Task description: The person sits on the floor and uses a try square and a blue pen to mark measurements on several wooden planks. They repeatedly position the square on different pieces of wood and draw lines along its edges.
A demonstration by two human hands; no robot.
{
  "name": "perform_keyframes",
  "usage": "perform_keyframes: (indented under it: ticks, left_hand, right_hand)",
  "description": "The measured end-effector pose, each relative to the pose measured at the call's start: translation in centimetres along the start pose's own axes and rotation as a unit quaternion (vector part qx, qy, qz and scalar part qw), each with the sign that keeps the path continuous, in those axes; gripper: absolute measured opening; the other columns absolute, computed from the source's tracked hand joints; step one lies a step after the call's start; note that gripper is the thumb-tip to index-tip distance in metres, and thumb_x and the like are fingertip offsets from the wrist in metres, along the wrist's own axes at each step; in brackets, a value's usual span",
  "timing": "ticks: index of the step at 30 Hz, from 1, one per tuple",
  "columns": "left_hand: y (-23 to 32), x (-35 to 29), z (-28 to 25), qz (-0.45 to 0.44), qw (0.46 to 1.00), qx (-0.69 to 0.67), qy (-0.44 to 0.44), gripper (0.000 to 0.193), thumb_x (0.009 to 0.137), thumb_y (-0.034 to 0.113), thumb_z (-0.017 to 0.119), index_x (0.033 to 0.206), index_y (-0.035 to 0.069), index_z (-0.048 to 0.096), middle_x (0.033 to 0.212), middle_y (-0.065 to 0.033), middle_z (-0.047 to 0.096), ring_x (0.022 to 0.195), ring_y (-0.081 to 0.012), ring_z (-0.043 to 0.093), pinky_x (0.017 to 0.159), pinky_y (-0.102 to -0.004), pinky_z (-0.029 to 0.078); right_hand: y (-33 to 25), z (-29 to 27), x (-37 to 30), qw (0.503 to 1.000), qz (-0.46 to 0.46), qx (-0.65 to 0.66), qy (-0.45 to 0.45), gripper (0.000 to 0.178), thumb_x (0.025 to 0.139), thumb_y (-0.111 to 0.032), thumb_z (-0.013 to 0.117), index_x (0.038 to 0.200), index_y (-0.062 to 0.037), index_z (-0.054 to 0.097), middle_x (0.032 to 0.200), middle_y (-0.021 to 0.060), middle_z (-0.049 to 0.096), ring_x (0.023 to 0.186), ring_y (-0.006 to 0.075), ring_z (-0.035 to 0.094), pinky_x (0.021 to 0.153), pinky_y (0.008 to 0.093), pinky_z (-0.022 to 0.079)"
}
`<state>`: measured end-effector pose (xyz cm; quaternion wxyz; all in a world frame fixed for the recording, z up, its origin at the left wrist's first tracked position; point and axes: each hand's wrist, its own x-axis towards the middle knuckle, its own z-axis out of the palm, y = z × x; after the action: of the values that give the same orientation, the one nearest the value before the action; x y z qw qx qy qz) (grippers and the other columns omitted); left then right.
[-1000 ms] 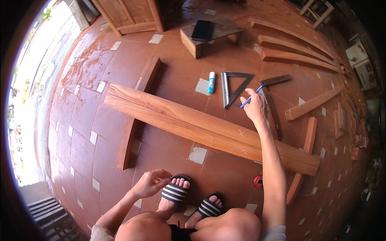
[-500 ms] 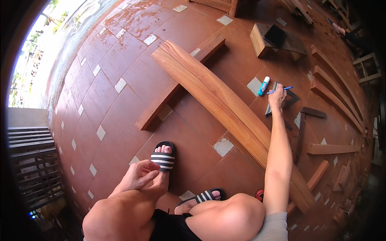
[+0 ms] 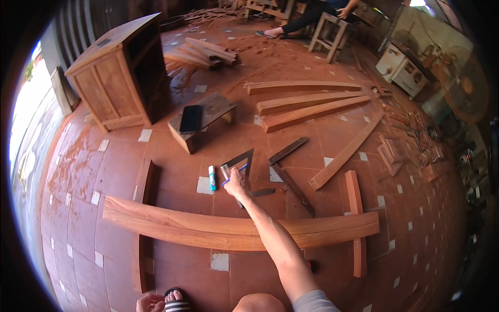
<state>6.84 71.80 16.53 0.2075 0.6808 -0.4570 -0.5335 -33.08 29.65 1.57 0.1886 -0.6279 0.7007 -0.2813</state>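
Note:
My right hand (image 3: pixel 236 182) reaches out over the floor, closed with a blue pen (image 3: pixel 244 167) in its fingers. The same hand is at a triangular set square (image 3: pixel 248 156); its fingers hide part of the square's edge. Just left of it is a white and teal tube (image 3: pixel 212 178). Under my right forearm run two long wooden beams (image 3: pixel 182 223), side by side across two wooden supports (image 3: pixel 138 260). Down by my sandal (image 3: pixel 176 303), my left hand (image 3: pixel 149 302) hangs with loosely curled fingers and nothing visible in it, partly cut off by the lower edge.
A dark angled square (image 3: pixel 288 151) lies beyond the beams. A low wooden stool (image 3: pixel 215 113) carries a black phone (image 3: pixel 191 118). Several timber pieces (image 3: pixel 312 104) rest at far right. A wooden cabinet (image 3: pixel 106 88) stands far left; a seated person's leg (image 3: pixel 296 23) shows at the back.
My view has swung up and to the right, bringing the cabinet, machinery and seated person into sight. The right hand stays at the set square with the pen.

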Motion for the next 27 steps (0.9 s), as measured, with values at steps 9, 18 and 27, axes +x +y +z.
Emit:
perform_keyframes:
  ticks: [9,18,27]
  left_hand:
    - [8.1,12.7,0.4,0.167,0.986,0.000,-0.019,0.019,0.102,0.010,0.075,0.116,-0.003,0.075,0.098,-0.0077,0.077,0.090,-0.0139,0.072,0.084,-0.0323,0.059]
    - [14.3,16.7,4.6,0.262,0.956,-0.095,-0.089,0.052,0.098,0.007,0.081,0.145,-0.005,0.063,0.133,-0.0157,0.072,0.121,-0.0268,0.073,0.094,-0.0380,0.063]
    - [10.0,16.4,5.9,0.127,0.862,-0.369,-0.324,0.068,0.110,0.026,0.076,0.165,0.003,0.044,0.131,-0.0050,0.069,0.123,-0.0123,0.064,0.106,-0.0342,0.055]
  right_hand:
    - [-9.1,-11.9,-4.5,0.984,-0.154,0.081,-0.045,0.034,0.093,-0.008,0.080,0.119,0.0005,0.061,0.101,0.0285,0.075,0.097,0.0462,0.076,0.080,0.0550,0.058]
    - [-18.8,-14.7,-11.7,0.974,-0.108,0.138,-0.141,0.030,0.093,-0.011,0.081,0.115,0.0016,0.066,0.099,0.0215,0.080,0.089,0.0388,0.081,0.078,0.0462,0.063]
    - [-23.2,-11.6,-19.7,0.923,-0.026,0.303,-0.234,0.025,0.102,-0.010,0.078,0.122,0.0021,0.067,0.092,0.0059,0.075,0.078,0.0105,0.071,0.065,0.0319,0.059]
